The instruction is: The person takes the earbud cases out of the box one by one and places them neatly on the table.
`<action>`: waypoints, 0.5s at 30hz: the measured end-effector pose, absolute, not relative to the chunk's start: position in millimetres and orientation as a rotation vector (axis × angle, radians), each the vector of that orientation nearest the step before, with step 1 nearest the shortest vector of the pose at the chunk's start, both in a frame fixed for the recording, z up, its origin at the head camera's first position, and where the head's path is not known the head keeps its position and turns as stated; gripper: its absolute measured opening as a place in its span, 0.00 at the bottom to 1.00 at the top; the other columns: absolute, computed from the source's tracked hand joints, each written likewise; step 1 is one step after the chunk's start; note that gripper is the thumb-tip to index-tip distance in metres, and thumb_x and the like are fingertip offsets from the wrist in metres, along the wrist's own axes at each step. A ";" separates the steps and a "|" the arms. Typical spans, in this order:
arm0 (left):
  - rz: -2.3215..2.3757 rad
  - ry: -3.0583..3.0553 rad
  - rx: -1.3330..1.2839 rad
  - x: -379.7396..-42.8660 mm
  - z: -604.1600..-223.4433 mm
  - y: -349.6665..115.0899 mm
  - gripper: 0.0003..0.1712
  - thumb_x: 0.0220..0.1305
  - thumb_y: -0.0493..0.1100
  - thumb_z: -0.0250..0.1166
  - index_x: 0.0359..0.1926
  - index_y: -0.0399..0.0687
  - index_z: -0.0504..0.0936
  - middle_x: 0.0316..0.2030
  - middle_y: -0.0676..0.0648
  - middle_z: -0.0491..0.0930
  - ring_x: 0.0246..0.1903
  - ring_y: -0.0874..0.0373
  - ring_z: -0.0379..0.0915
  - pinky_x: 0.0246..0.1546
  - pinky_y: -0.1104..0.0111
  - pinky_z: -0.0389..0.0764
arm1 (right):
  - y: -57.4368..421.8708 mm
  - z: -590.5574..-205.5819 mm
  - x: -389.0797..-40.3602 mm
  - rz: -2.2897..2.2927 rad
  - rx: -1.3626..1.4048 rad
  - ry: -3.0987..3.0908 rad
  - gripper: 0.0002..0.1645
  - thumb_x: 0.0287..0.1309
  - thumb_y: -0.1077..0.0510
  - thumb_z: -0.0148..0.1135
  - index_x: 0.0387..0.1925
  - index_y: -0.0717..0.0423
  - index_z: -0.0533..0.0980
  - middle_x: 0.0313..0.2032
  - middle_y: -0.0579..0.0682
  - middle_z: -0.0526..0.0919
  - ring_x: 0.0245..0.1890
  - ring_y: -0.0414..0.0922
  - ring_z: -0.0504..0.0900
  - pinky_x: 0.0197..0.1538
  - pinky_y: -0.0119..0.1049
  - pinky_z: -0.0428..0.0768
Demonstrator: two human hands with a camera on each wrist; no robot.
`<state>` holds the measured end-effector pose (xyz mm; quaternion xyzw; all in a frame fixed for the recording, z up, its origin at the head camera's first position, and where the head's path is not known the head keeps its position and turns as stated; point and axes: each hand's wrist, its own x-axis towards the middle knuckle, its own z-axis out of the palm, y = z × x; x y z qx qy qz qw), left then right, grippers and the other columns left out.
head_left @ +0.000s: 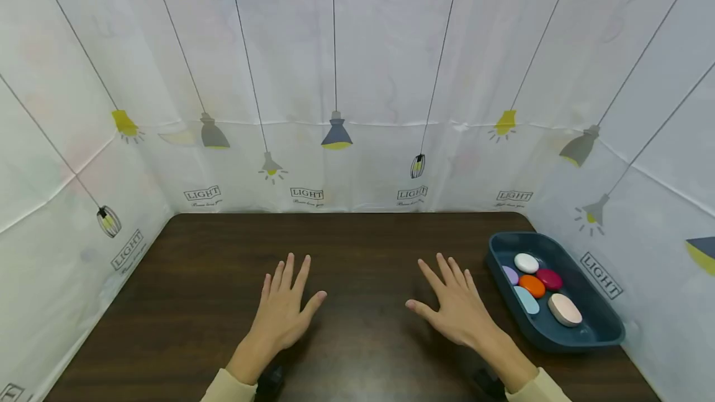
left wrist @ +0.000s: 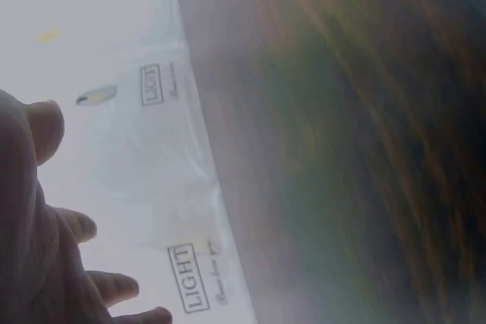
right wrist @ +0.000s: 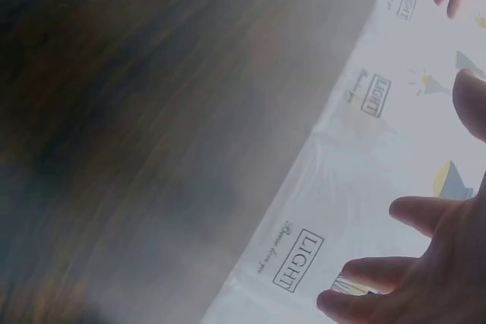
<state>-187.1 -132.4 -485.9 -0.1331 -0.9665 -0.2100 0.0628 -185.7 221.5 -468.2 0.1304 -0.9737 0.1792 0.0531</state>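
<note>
My left hand (head_left: 283, 313) is held over the left-middle part of the dark wooden table (head_left: 357, 247), palm down, with fingers spread and nothing in it. To the right, my right hand (head_left: 458, 306) is in much the same pose, its fingers straight and holding nothing. Just beyond the right hand is a dark blue tray (head_left: 600, 334). Inside it lie a white oval piece (head_left: 526, 263), a crimson one (head_left: 550, 279), an orange one (head_left: 532, 286), a beige one (head_left: 565, 309), a light blue one (head_left: 527, 300) and a lilac one (head_left: 510, 275).
A white curtain (head_left: 380, 67) printed with hanging lamps and LIGHT labels encloses the table at the back and both sides. The tray stands along the table's right edge, close to the curtain.
</note>
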 end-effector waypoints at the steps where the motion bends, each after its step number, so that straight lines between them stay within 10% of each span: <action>1: -0.643 -2.919 -0.408 -186.8 -485.8 -130.9 0.47 0.74 0.72 0.44 0.82 0.56 0.43 0.80 0.37 0.38 0.78 0.37 0.35 0.73 0.39 0.39 | 222.0 -467.4 -184.8 0.549 0.393 -2.963 0.53 0.61 0.25 0.57 0.78 0.47 0.60 0.77 0.65 0.53 0.76 0.68 0.48 0.72 0.70 0.42; 15: -0.729 -2.848 -0.565 -187.6 -477.3 -98.8 0.43 0.76 0.68 0.44 0.82 0.54 0.47 0.79 0.37 0.45 0.77 0.38 0.42 0.73 0.40 0.48 | 254.7 -449.1 -169.8 0.589 0.367 -2.960 0.50 0.63 0.24 0.53 0.77 0.45 0.62 0.76 0.64 0.58 0.73 0.67 0.57 0.66 0.73 0.57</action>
